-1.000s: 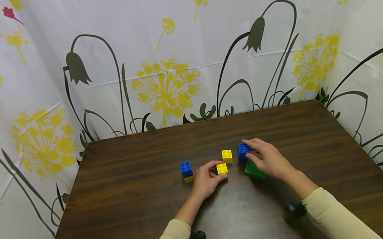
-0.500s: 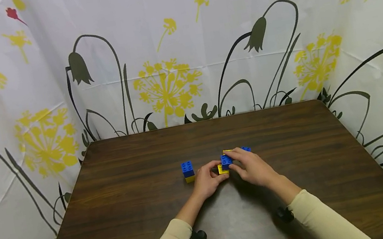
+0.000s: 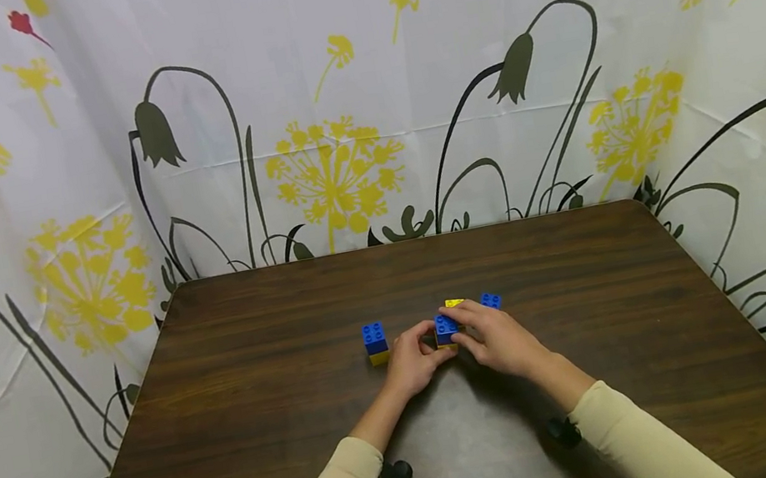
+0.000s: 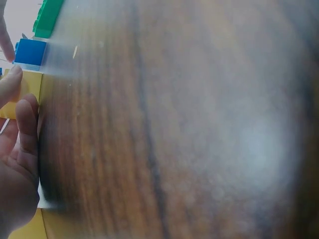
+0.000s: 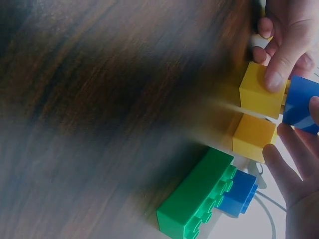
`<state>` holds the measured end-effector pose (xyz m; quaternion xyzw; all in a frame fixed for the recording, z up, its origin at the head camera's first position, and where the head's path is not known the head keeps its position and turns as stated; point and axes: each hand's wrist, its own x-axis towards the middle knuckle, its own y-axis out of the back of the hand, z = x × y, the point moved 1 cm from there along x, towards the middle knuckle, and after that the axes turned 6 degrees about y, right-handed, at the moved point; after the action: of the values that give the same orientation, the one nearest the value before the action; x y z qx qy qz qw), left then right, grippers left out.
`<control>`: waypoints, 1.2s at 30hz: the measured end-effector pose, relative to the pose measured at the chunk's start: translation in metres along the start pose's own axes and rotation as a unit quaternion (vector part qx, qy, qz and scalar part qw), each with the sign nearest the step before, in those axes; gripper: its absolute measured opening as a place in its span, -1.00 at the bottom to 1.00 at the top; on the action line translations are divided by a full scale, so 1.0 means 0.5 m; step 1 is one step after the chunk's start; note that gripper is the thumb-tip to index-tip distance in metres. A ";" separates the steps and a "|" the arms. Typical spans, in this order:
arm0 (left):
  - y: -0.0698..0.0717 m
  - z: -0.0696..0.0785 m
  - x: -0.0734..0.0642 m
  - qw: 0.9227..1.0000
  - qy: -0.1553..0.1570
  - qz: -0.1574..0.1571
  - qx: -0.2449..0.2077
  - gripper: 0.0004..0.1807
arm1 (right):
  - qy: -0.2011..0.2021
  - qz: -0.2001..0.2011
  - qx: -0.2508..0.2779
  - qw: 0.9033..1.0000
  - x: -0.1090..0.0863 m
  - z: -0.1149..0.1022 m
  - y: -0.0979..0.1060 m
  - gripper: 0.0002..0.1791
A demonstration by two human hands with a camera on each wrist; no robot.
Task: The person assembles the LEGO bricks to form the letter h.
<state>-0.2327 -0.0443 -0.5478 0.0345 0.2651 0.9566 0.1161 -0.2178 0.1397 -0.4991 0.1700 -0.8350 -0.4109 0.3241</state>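
Observation:
My left hand (image 3: pixel 410 365) holds a yellow brick (image 5: pixel 261 92) on the table, its thumb against the near side. Over that brick, my right hand (image 3: pixel 502 339) pinches a blue brick (image 3: pixel 446 328). In the right wrist view the blue brick sits just at the yellow one's studs, with a narrow gap between them. Behind the hands stand a second yellow brick (image 5: pixel 254 137) and another blue brick (image 3: pixel 490 300). A long green brick (image 5: pixel 197 196) lies near the right hand, which hides it in the head view.
Left of the left hand stands a stack, a blue brick (image 3: pixel 374 338) on a yellow brick (image 3: pixel 379 359). The brown wooden table (image 3: pixel 273 443) ends at a white flower-printed curtain (image 3: pixel 339 69) at the back and sides.
My right hand has taken a blue brick from the right and carried it left, over the yellow brick in my left hand. My left hand has stayed in place.

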 end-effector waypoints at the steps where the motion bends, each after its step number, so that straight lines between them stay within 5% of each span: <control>1: 0.000 0.000 0.000 1.000 -0.001 -0.001 -0.001 -0.58 | -0.001 -0.002 -0.002 1.000 0.000 -0.001 0.000 -0.51; 36: 0.002 0.004 0.000 1.000 -0.001 -0.010 -0.015 -0.54 | -0.012 -0.045 -0.041 0.998 0.009 -0.013 0.007 -0.49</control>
<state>-0.2324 -0.0440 -0.5457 0.0315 0.2512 0.9591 0.1263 -0.2166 0.1356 -0.4919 0.1890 -0.8131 -0.4606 0.3016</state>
